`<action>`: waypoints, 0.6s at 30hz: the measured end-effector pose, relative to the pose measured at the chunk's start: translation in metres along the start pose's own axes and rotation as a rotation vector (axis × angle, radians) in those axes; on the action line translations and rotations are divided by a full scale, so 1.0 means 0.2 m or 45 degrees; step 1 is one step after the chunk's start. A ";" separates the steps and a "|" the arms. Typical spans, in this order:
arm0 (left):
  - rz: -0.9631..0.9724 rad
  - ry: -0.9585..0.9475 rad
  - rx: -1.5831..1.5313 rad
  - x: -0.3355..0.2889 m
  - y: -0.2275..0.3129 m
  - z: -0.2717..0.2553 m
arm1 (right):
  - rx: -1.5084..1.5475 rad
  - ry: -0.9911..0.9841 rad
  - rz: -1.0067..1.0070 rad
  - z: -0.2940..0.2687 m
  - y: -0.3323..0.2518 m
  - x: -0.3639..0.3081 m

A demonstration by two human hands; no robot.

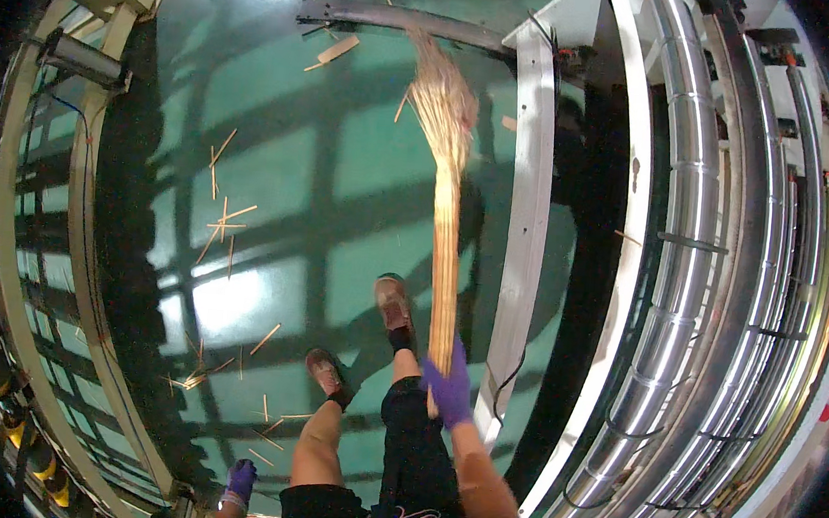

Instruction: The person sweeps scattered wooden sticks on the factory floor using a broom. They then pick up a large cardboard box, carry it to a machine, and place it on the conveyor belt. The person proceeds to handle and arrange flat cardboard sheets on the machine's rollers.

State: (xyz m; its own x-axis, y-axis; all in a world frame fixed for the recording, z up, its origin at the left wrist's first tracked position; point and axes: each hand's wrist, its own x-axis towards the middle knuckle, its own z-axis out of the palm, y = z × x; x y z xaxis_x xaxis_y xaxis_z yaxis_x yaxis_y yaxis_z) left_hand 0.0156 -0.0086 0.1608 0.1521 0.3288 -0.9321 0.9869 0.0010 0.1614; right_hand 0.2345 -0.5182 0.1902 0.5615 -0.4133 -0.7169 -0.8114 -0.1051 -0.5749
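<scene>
"One broom (pixel 445 252) showing. Which of the hands is holding it?"
"Right hand (pixel 448 383), purple-gloved, closing around it close to the near end."
"And where is the broom lying?"
"Stretching forward above the green floor (pixel 299 123), bristles (pixel 444 96) fanning out by a metal bar (pixel 375 15), left of a pale beam (pixel 527 219)."
"Left hand (pixel 241 479)?"
"Hanging low, fingers seemingly curling. Can't tell how tightly, or whether it's gripping anything. Loose sticks (pixel 265 339) are lying ahead."
</scene>
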 end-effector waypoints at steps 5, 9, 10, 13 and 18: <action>0.001 -0.159 0.151 0.02 -0.20 -0.02 | -0.016 0.292 -0.376 0.01 -0.01 1.17; 0.092 -0.157 0.072 -0.03 -0.33 0.09 | 0.056 0.353 -0.211 -0.06 -0.32 1.65; -0.130 -0.087 -0.106 -0.10 -0.21 0.22 | 0.182 0.286 -0.165 -0.02 -0.35 1.68; -0.179 -0.100 0.007 -0.19 0.03 0.37 | 0.166 0.368 -0.378 0.06 -0.01 1.66; -0.078 -0.030 -0.032 -0.43 0.17 0.68 | 0.273 -0.249 0.012 -0.08 -0.05 0.60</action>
State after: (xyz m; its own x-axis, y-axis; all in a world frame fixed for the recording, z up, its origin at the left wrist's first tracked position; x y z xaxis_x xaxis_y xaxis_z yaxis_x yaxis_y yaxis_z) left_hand 0.0442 -0.1650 0.2017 0.0927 0.3054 -0.9477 0.9928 0.0443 0.1114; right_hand 0.3084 -0.5813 0.1160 0.5918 -0.2290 -0.7729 -0.7754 0.1004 -0.6235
